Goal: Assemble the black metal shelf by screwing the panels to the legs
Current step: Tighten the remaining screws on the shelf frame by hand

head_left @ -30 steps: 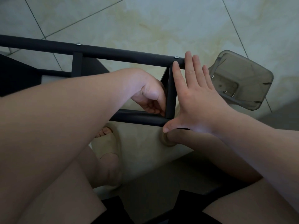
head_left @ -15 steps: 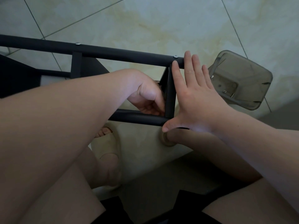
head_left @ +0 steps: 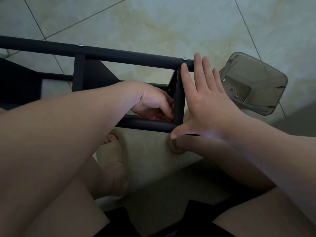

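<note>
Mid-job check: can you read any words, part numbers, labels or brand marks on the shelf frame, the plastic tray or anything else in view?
No readable text anywhere in this view.
Black metal tube shelf frame: bare paint, no label or number showing.
Translucent grey plastic tray: no print visible.
Beige slipper: no mark visible.
The left hand covers part of the inside corner, so that spot is unchecked.

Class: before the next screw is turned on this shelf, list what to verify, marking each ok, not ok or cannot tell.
1. Right hand flat against the panel edge: ok.
2. Two screw heads on the far leg: ok.
3. Screw at the near leg joint: cannot tell, hidden.
4. Left hand holding a screw or tool: cannot tell.
5. Spare screw in the clear tray: ok.
</note>
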